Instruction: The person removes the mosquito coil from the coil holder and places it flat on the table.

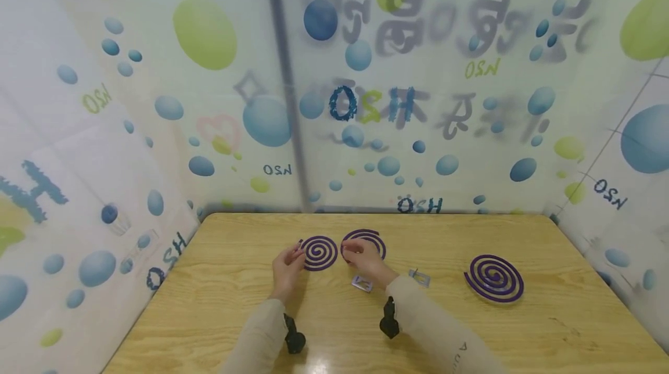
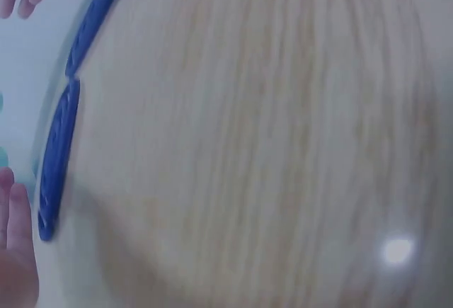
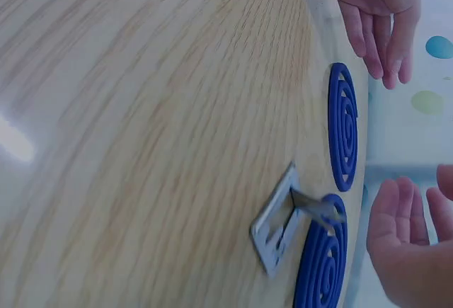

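Note:
Two flat purple mosquito coils lie side by side on the wooden table: the left coil (image 1: 320, 252) and the right coil (image 1: 384, 251). My left hand (image 1: 288, 272) hovers at the outer side of the left coil, fingers loosely bent. Over the right coil is my right hand (image 1: 366, 258), which hides part of it. The right wrist view shows both hands, left (image 3: 379, 18) and right (image 3: 407, 248), with relaxed fingers and nothing held. A small metal coil stand (image 1: 362, 284) with a raised prong lies below the right hand.
A second metal stand (image 1: 420, 277) lies right of the right hand. Farther right sits a third purple coil (image 1: 494, 278), a pale edge showing beneath it. Behind the wooden table (image 1: 209, 304) hangs a patterned curtain (image 1: 444, 130) with bubbles and letters.

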Demonstrator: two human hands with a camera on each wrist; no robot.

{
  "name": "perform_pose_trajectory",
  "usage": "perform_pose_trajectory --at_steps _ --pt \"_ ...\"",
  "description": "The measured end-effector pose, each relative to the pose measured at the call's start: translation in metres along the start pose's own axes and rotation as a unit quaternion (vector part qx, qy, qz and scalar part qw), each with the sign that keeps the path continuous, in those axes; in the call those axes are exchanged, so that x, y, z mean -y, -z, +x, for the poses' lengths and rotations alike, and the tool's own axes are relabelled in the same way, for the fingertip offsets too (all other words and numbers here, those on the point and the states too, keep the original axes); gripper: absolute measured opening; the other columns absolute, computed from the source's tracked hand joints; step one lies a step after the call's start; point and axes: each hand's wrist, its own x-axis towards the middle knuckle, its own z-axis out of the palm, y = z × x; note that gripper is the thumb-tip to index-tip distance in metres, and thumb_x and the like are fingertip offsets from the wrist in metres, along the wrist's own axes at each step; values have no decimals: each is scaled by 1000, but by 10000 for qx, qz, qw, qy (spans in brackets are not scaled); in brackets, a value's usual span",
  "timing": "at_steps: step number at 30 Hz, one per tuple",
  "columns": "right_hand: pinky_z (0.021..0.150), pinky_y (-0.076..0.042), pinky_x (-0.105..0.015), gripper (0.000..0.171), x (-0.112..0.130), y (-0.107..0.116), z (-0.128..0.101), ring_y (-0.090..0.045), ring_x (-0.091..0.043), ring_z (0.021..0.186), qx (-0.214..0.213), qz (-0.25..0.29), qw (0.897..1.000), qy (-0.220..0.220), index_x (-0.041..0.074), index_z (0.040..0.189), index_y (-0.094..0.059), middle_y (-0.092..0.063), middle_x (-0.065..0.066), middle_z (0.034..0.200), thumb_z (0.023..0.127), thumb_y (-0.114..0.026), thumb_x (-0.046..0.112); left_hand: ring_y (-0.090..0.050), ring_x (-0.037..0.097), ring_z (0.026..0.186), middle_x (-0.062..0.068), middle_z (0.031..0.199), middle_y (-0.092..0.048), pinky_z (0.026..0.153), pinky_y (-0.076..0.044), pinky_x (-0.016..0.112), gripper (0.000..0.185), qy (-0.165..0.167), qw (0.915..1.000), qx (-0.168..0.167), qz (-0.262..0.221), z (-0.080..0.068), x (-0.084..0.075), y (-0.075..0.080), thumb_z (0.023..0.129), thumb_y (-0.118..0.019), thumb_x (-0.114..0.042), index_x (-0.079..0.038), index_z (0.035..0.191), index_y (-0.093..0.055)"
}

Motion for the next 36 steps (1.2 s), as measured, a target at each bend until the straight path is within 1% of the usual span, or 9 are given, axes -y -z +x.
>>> perform_pose_trajectory --at_steps 5,6,9,12,14,20,26,29,36 --pt "77 -52 -41 30 1 18 -12 -57 -30 93 85 -18 9999 78 -8 116 -52 -57 -18 105 89 -54 6 -63 20 86 22 98 -63 65 -53 21 35 -563 9972 482 -121 -5 0 -15 81 -62 2 13 113 -53" --pt "78 -52 -42 30 1 22 -15 -57 -30 95 159 -43 9998 81 -8 116 -51 -57 -19 106 89 -53 7 -63 17 84 17 96 -66 63 -53 20 34 -918 9930 661 -347 1 13 -18 81 -64 -3 8 112 -56" --pt "79 -51 -44 33 3 33 -25 -56 -31 95 383 -183 9990 130 -9 118 -50 -55 -23 111 90 -53 9 -63 19 83 15 94 -66 65 -54 26 35 -1202 9865 1030 -415 -4 15 -25 80 -66 -7 7 110 -57" --pt "80 -50 -43 35 4 48 -34 -56 -31 96 450 -218 9987 116 -8 119 -49 -54 -24 112 91 -52 13 -63 23 86 19 97 -65 67 -54 27 35 -1114 9835 1395 -297 -10 6 -36 81 -63 -3 9 113 -55" --pt "80 -51 -41 36 3 60 -40 -56 -31 95 460 -311 9984 141 -8 119 -49 -55 -23 110 91 -53 14 -62 27 88 25 102 -61 68 -54 28 36 -647 9859 1543 25 -22 -14 -45 81 -60 3 13 114 -50" --pt "77 -52 -39 41 -3 97 -63 -56 -29 93 577 -639 9958 306 -9 120 -47 -55 -24 109 90 -54 18 -60 25 88 27 104 -59 71 -53 28 35 -173 9758 2177 20 -35 -29 -70 82 -59 3 12 115 -51" --pt "83 -49 -44 47 -1 132 -81 -51 -37 102 546 -571 9967 179 -10 124 -43 -50 -27 116 91 -53 22 -62 26 86 24 102 -61 67 -53 25 35 -522 9667 2506 41 -48 -29 -95 82 -60 2 12 114 -51" --pt "86 -48 -42 47 0 149 -88 -50 -37 106 296 -530 9981 -39 -7 126 -43 -48 -26 121 92 -52 25 -62 29 87 25 101 -61 65 -52 21 35 -675 9635 2591 -35 -53 -30 -109 82 -59 2 12 115 -51" --pt "88 -47 -40 55 -4 183 -99 -51 -29 105 -485 -661 9962 -297 -5 130 -39 -46 -24 125 91 -51 32 -63 22 83 16 99 -65 67 -52 21 31 -543 9615 2691 160 -64 -35 -147 82 -61 -1 1 113 -58"
